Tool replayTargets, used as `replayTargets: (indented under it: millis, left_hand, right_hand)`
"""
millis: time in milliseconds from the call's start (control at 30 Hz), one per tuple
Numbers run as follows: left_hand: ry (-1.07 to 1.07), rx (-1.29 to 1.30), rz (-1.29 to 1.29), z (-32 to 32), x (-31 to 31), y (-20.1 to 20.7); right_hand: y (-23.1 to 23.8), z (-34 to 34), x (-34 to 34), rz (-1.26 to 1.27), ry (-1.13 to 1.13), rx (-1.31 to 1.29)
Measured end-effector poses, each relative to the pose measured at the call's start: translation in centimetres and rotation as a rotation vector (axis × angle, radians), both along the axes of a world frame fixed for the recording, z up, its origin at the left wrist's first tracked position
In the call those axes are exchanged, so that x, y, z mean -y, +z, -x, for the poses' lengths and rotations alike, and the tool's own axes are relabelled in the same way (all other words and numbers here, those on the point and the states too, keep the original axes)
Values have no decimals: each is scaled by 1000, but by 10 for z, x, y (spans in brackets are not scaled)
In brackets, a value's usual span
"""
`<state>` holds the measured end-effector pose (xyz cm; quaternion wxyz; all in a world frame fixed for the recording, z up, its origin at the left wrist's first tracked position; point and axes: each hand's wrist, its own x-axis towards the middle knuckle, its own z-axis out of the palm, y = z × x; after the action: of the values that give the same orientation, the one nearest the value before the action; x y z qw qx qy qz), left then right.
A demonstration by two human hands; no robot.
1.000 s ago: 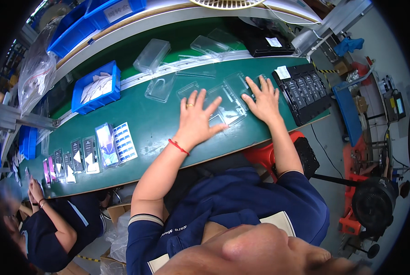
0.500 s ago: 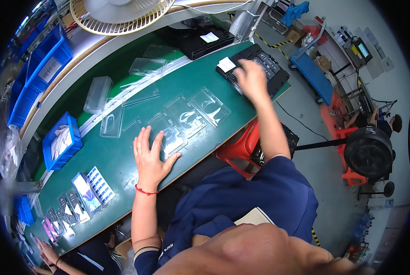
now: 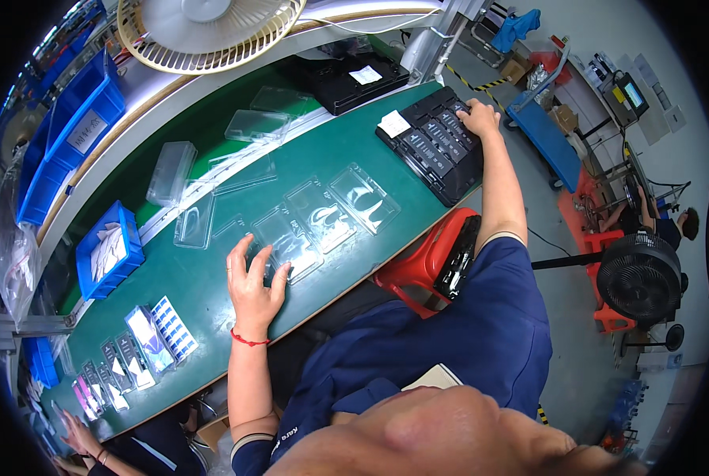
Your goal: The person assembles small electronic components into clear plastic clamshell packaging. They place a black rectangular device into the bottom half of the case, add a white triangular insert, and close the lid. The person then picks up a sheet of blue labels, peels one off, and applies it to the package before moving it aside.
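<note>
My left hand (image 3: 253, 287), fingers apart and bent, hovers over or rests by the near-left clear plastic tray (image 3: 295, 252); it holds nothing. Two more clear plastic trays, a middle one (image 3: 320, 213) and a right one (image 3: 364, 197), lie in a row on the green table. My right hand (image 3: 481, 120) is at the far right edge of a black tray (image 3: 443, 189) filled with rows of flat dark pieces (image 3: 434, 141). Its fingers are bent together on the pieces there; what they pinch is hidden. A white paper slip (image 3: 394, 124) lies on the tray's left corner.
Along the back lie clear plastic boxes (image 3: 172, 170) and another black tray (image 3: 358, 83). Left are a blue bin (image 3: 128, 258) with papers, a label sheet (image 3: 174, 329) and several small packs (image 3: 124, 361). A co-worker's hand (image 3: 78, 432) shows lower left. A red stool (image 3: 422, 270) stands below the table's edge.
My right hand has moved from above the tray's middle to its far right edge. My left hand has shifted slightly down and left, its fingers more bent.
</note>
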<state>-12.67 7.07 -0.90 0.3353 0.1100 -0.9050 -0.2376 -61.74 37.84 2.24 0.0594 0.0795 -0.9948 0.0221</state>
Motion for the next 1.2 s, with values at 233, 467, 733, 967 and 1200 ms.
replayTargets:
  millis: [233,467,733,967,1200]
  left_hand:
    - [6,-39,7,1,1,-2]
    - [13,-60,1,1,2,-4]
    - [24,-105,-19,0,3,-3]
    - [24,-129,-32,-2,2,-4]
    - [13,-135,-48,2,0,-2]
  right_hand:
    - [11,15,-8,-28,-51,-4]
    - [20,-19,20,-78,68,182]
    - [29,-30,24,-68,37,214]
    - [39,-64,39,-184,143,217]
    - [31,-80,46,-140,121,241]
